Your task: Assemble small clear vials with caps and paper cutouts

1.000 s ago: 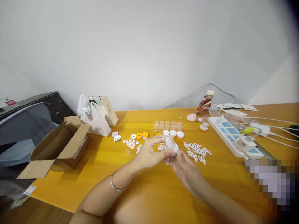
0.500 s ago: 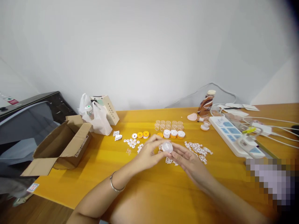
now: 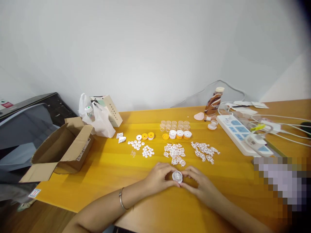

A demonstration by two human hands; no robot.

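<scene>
Between my two hands is a small round white and clear plastic cup (image 3: 177, 177), low over the front of the table. My left hand (image 3: 162, 177) pinches it from the left with thumb and fingers. From the right, the thumb and fingers of my right hand (image 3: 199, 183) grip its other side. Beyond them lie flat white cut-out plastic pieces (image 3: 175, 151) in a pile, with more such pieces (image 3: 204, 150) to the right. Small white round caps (image 3: 147, 151) are heaped left of these. Behind stand white and orange round lids (image 3: 179, 134) and rows of clear cups (image 3: 174, 125).
An open cardboard box (image 3: 82, 142) stands on the left, near a white plastic bag (image 3: 103, 121) and a printed carton (image 3: 114, 113). Foil packets (image 3: 121, 139) lie beside them. On the right are a brown bottle (image 3: 213, 103) and a power strip (image 3: 239, 131) with cables.
Both hands have moved nearer to me with the cup, away from the white pieces, which now show fully. My view has shifted slightly.
</scene>
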